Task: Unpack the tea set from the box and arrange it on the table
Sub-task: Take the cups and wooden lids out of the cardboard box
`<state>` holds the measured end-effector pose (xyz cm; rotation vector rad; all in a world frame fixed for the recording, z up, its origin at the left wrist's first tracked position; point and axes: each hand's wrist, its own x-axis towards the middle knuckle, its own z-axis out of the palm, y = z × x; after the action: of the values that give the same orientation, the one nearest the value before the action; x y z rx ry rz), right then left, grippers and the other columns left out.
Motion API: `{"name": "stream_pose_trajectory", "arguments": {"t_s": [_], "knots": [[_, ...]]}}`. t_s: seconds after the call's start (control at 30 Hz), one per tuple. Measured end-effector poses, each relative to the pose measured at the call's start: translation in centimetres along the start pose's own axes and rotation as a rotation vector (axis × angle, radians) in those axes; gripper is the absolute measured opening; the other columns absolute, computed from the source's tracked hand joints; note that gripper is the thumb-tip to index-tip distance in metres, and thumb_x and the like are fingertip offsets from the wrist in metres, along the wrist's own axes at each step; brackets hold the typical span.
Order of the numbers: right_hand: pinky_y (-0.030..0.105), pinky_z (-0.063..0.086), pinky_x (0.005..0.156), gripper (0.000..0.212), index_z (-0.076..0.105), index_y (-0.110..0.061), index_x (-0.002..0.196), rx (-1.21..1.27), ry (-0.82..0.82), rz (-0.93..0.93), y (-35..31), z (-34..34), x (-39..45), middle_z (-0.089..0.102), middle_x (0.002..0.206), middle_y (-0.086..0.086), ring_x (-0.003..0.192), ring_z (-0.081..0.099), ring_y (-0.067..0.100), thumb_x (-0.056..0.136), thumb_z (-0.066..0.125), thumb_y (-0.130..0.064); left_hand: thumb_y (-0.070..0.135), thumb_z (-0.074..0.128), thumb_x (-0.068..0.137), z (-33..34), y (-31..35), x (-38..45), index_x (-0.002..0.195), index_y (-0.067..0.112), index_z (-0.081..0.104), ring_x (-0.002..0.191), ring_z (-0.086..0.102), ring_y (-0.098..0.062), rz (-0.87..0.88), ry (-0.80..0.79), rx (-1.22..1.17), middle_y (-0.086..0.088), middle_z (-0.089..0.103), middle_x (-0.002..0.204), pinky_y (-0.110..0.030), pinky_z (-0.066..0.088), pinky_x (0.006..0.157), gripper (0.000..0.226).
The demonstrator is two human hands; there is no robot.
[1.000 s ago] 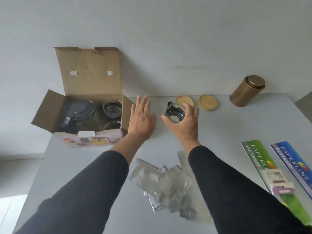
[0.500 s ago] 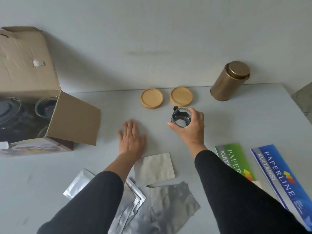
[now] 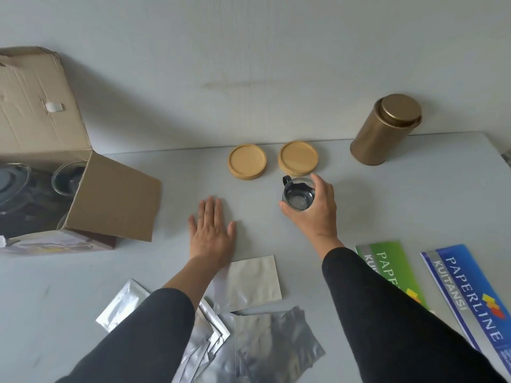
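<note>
Pale grey wall meets a grey table (image 3: pixel 401 205) whose far edge runs along it. On the left of the table an open cardboard box (image 3: pixel 110 200) stands with its flaps spread; inside it a dark-lidded teapot (image 3: pixel 11 186) and the rim of another glass cup (image 3: pixel 69 178) show. The right hand (image 3: pixel 315 208) holds a small glass cup (image 3: pixel 298 194) with a dark handle — fingers and thumb curled round its side — just in front of the right-hand one of two round wooden coasters (image 3: pixel 298 158), which lie side by side near the wall, the other coaster (image 3: pixel 247 161) to its left. Whether the cup touches the table cannot be told. The left hand (image 3: pixel 211 230) lies flat on the table, fingers straight and close together, between the box and the cup. A gold canister (image 3: pixel 384 131) stands at the far right. Silver foil pouches (image 3: pixel 249 283) lie near the person's forearms, and two receipt books — green (image 3: pixel 387 264) and blue (image 3: pixel 470 294) — lie at the right.
</note>
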<state>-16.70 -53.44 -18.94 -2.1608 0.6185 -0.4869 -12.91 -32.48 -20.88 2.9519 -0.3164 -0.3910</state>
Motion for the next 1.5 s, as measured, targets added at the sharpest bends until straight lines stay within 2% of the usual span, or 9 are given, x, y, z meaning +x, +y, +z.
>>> {"name": "stream_pose_trajectory", "arguments": {"t_s": [0.2, 0.33, 0.5, 0.67, 0.8, 0.93, 1.07, 1.23, 1.5], "knots": [[0.028, 0.042, 0.098, 0.097, 0.032, -0.018, 0.141, -0.073, -0.022, -0.043, -0.9, -0.9, -0.4, 0.041, 0.127, 0.005, 0.12, 0.042, 0.019, 0.061, 0.083, -0.037, 0.045, 0.019, 0.101, -1.6, -0.3, 0.2, 0.151, 0.011, -0.007, 0.146, -0.017, -0.02, 0.047, -0.095, -0.047, -0.003, -0.013, 0.159, -0.04, -0.007, 0.119, 0.066], [0.046, 0.045, 0.098, 0.092, 0.032, -0.016, 0.14, -0.176, 0.046, -0.173, -3.9, -1.0, -0.4, 0.039, 0.134, 0.011, 0.126, 0.039, 0.028, 0.065, 0.071, -0.052, 0.04, 0.023, 0.101, -5.0, -1.2, 0.0, 0.152, 0.012, 0.002, 0.146, -0.017, -0.018, 0.093, 0.041, -0.114, -0.001, -0.007, 0.16, -0.037, -0.006, 0.12, 0.062], [0.036, 0.043, 0.097, 0.08, 0.041, -0.008, 0.135, -0.134, 0.014, -0.356, -10.9, 1.0, -0.6, 0.046, 0.129, 0.013, 0.122, 0.042, 0.025, 0.071, 0.061, -0.051, 0.033, 0.026, 0.102, -11.2, -4.4, 0.1, 0.151, 0.01, 0.01, 0.147, -0.012, -0.02, 0.126, 0.228, -0.119, -0.002, 0.001, 0.161, -0.037, -0.004, 0.119, 0.057], [0.032, 0.044, 0.091, 0.073, 0.049, -0.003, 0.127, -0.097, -0.058, -0.519, -19.7, 5.9, -2.6, 0.052, 0.119, 0.014, 0.115, 0.05, 0.027, 0.071, 0.056, -0.05, 0.027, 0.029, 0.101, -16.5, -12.6, -0.1, 0.151, 0.012, 0.013, 0.148, -0.008, -0.02, 0.048, 0.346, -0.124, -0.002, 0.007, 0.16, -0.038, -0.003, 0.12, 0.055], [0.033, 0.049, 0.084, 0.064, 0.052, -0.006, 0.124, -0.114, -0.168, -0.572, -26.0, 10.8, -5.2, 0.054, 0.115, 0.01, 0.107, 0.054, 0.026, 0.073, 0.07, -0.04, 0.033, 0.023, 0.102, -19.2, -20.9, -0.8, 0.152, 0.011, 0.009, 0.147, -0.011, -0.02, -0.028, 0.346, -0.048, -0.002, 0.002, 0.161, -0.041, -0.004, 0.119, 0.057], [0.036, 0.041, 0.098, 0.064, 0.05, -0.013, 0.126, -0.283, -0.279, -0.614, -30.3, 16.3, -7.6, 0.057, 0.122, 0.005, 0.117, 0.049, 0.025, 0.075, 0.068, -0.048, 0.039, 0.02, 0.101, -20.0, -27.9, -0.9, 0.153, 0.012, 0.004, 0.147, -0.014, -0.02, -0.065, 0.289, 0.018, -0.002, -0.002, 0.161, -0.043, -0.004, 0.12, 0.06], [0.052, 0.024, 0.11, 0.071, 0.041, -0.021, 0.129, -0.556, -0.317, -0.507, -32.7, 21.5, -8.8, 0.052, 0.135, 0.003, 0.14, 0.025, 0.026, 0.074, 0.059, -0.062, 0.044, 0.017, 0.1, -19.3, -31.8, -0.6, 0.153, 0.012, 0.0, 0.146, -0.017, -0.021, -0.057, 0.207, 0.03, -0.002, -0.009, 0.16, -0.044, -0.003, 0.12, 0.063], [0.06, 0.01, 0.112, 0.09, 0.032, -0.013, 0.132, -0.762, -0.355, -0.392, -33.1, 24.7, -8.9, 0.044, 0.142, 0.011, 0.144, 0.012, 0.029, 0.068, 0.062, -0.068, 0.044, 0.01, 0.1, -18.1, -32.7, -0.6, 0.151, 0.013, -0.01, 0.145, -0.021, -0.021, -0.031, 0.178, 0.048, -0.003, -0.015, 0.159, -0.044, -0.004, 0.12, 0.063], [0.062, 0.008, 0.111, 0.092, 0.025, -0.005, 0.136, -0.829, -0.37, -0.256, -34.8, 26.5, -9.2, 0.04, 0.143, 0.016, 0.145, 0.008, 0.033, 0.074, 0.067, -0.059, 0.045, 0.006, 0.1, -17.7, -33.4, -0.5, 0.149, 0.012, -0.015, 0.144, -0.024, -0.023, 0.003, 0.176, 0.052, -0.005, -0.019, 0.158, -0.044, -0.007, 0.117, 0.063]]}}
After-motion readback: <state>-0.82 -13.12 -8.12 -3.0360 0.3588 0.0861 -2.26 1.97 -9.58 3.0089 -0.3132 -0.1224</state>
